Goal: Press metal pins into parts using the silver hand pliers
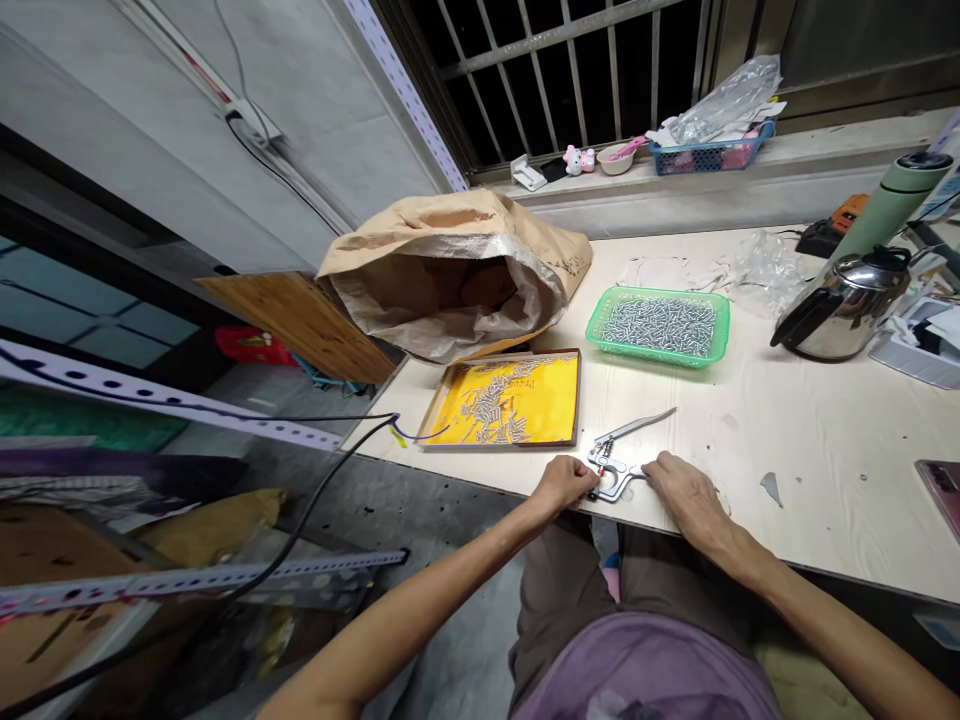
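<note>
A pair of silver hand-press pliers [616,482] with a C-shaped jaw and a small spring lies at the table's front edge. Its long upper handle [637,426] is spread away from the body. My right hand [686,492] closes its fingers on the end of the lower handle. Beside the jaw, my left hand [564,484] is pinched; a tiny red spot shows at its fingertips, but what they hold is too small to make out. Just beyond my left hand, a shallow tray [579,405] with a yellow bottom bears many small silver metal pins [491,400].
A green plastic basket [660,358] full of similar metal pieces stands behind the pliers. A large open paper sack [450,225] lies at the back left. Rightward are a steel kettle [847,310], a green flask [889,205] and a phone [941,490]. A black cable [322,490] hangs left.
</note>
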A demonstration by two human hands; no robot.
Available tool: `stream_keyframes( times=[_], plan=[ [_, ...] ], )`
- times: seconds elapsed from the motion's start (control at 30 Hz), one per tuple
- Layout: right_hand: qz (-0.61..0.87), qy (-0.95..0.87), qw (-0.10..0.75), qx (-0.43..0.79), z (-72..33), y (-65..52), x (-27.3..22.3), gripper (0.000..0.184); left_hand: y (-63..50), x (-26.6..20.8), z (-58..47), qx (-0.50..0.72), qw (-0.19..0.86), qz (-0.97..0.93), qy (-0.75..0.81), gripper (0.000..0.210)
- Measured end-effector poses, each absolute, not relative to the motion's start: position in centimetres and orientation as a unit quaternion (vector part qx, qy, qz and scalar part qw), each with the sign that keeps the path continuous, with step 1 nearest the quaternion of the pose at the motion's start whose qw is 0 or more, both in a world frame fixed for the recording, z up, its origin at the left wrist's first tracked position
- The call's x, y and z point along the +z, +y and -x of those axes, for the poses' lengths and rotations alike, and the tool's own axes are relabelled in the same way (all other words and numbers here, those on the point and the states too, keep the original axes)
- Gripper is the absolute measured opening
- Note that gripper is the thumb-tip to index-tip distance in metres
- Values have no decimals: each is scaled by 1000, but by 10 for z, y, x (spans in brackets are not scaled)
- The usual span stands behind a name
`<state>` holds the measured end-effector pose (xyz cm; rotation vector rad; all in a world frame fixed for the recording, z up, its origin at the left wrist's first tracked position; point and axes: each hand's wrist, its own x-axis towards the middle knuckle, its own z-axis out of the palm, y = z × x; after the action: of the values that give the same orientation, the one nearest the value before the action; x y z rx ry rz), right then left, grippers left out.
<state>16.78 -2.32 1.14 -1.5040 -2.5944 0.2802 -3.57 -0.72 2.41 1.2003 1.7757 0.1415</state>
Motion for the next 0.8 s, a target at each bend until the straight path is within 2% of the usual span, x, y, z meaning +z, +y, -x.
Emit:
stream_keyframes(
  times=[0.2,0.47,0.7,0.73,0.8],
  plan=[
    [483,-869,98,46,-168,-26,3,19,-8,32,30,65,524,-442,725,17],
    [476,-867,149,14,-169,-29,-5,18,-11,34,26,92,536,-405,735,22],
    [481,-868,110,60,-172,-23,0,13,-13,34,26,103,534,-400,738,22],
    [481,-867,109,69,-174,-18,2,15,-13,33,27,104,534,-400,738,22],
    [480,-867,107,76,-179,-5,8,36,-13,32,27,105,533,-401,737,21]
  ],
)
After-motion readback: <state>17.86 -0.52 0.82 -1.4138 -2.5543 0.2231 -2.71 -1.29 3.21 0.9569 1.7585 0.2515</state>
